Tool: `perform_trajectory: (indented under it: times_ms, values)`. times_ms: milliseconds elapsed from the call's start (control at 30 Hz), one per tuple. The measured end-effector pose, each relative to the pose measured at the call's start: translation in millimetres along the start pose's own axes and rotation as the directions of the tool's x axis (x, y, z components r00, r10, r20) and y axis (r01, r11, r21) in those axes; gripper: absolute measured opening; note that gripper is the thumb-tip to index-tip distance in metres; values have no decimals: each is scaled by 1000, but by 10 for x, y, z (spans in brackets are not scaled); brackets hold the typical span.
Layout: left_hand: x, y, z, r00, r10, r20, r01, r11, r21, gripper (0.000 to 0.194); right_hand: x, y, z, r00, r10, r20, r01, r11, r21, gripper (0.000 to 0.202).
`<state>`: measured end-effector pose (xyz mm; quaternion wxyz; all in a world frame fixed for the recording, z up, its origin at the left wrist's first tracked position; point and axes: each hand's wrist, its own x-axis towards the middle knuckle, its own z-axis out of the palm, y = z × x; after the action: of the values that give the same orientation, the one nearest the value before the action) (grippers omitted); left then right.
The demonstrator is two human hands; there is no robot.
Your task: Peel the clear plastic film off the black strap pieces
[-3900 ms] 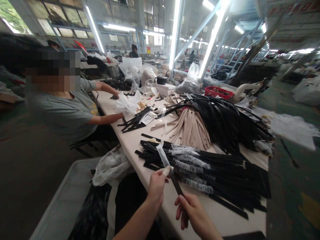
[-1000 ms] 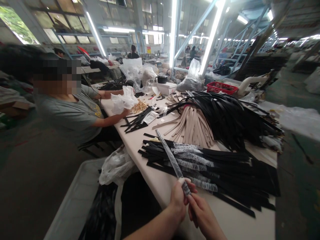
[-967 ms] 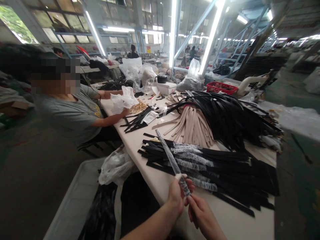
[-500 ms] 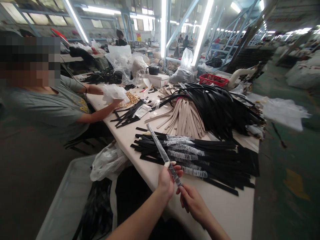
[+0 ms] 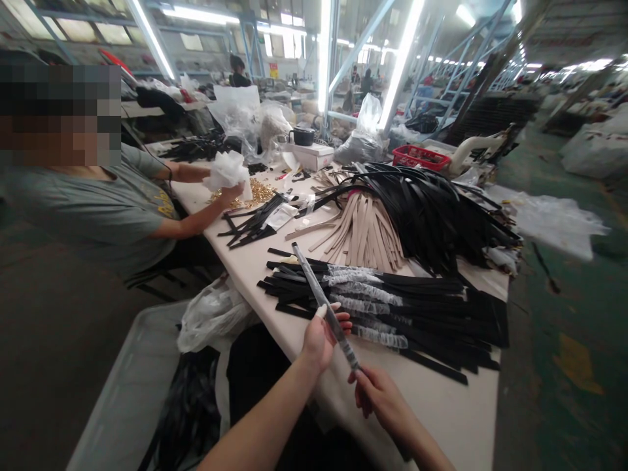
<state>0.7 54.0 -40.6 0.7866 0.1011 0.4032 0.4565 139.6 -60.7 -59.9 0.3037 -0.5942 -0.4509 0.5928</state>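
Observation:
A dark strap (image 5: 310, 278) in clear plastic wrap slants up and away over the table's near edge. My left hand (image 5: 321, 337) holds it about midway, thumb on one side and fingers under the other. At its lower end, my right hand (image 5: 375, 389) is closed around it, and the wrap is bunched just above that grip. Beyond my hands lies a spread of black straps (image 5: 432, 320), several with crinkled plastic sleeves (image 5: 366, 305) around their middles.
Beige straps (image 5: 367, 229) and a black strap heap (image 5: 436, 209) lie farther back, near a red basket (image 5: 420, 157). At left a co-worker (image 5: 142, 196) handles white plastic (image 5: 226, 171) over small gold pieces (image 5: 258, 191). A grey bin (image 5: 132, 366) stands below the table (image 5: 441, 418).
My left hand has slid a little up the strap, away from my right hand. The bunched wrap looks more stretched out. The co-worker's plastic has been gathered up and shifted.

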Motion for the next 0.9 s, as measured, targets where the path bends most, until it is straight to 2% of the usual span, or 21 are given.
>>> perform_trajectory:
  times_ms: [67, 167, 200, 300, 367, 433, 500, 600, 700, 800, 833, 900]
  values:
    - [6, 59, 39, 996, 84, 20, -85, 995, 47, 32, 74, -84, -95, 994, -66, -81, 66, 998, -11, 45]
    - [-121, -129, 74, 989, 135, 54, -141, 983, 117, 30, 346, -358, -168, 970, -138, -201, 153, 986, 61, 48]
    - [-174, -233, 66, 989, 129, 66, -137, 981, 137, 30, 465, -468, -164, 975, -117, -187, 138, 985, 102, 50]
    - [-276, -478, -42, 987, 96, 130, -124, 965, 230, 29, 789, -767, -110, 999, -45, -18, 47, 981, 190, 51]
    - [-264, -465, -161, 984, 51, 169, -102, 946, 309, 27, 895, -901, -80, 997, -50, 59, 36, 976, 217, 49]
    - [-182, -260, -256, 987, 31, 160, -81, 946, 315, 30, 880, -964, -64, 995, -87, 56, 73, 974, 214, 45]
    - [-41, 98, -274, 989, 51, 139, -81, 973, 214, 39, 770, -952, -41, 986, -156, 51, 143, 970, 195, 40]
    - [247, 708, -127, 970, 106, 217, -118, 992, 43, 43, 556, -801, 44, 971, -223, 88, 210, 968, 139, 35]
    - [528, 1110, 118, 940, 295, 171, -303, 953, 23, 35, 439, -617, 116, 981, -174, 86, 171, 984, 43, 37]
    - [661, 1165, 328, 905, 383, 184, -399, 915, 63, 25, 506, -684, 27, 973, -229, 6, 228, 966, -121, 34]
    - [663, 1124, 386, 900, 379, 214, -401, 913, 71, 23, 570, -799, -46, 956, -289, -55, 277, 946, -169, 33]
    - [619, 1006, 492, 884, 363, 293, -414, 900, 134, 21, 747, -1145, -233, 875, -441, -198, 391, 886, -249, 38]
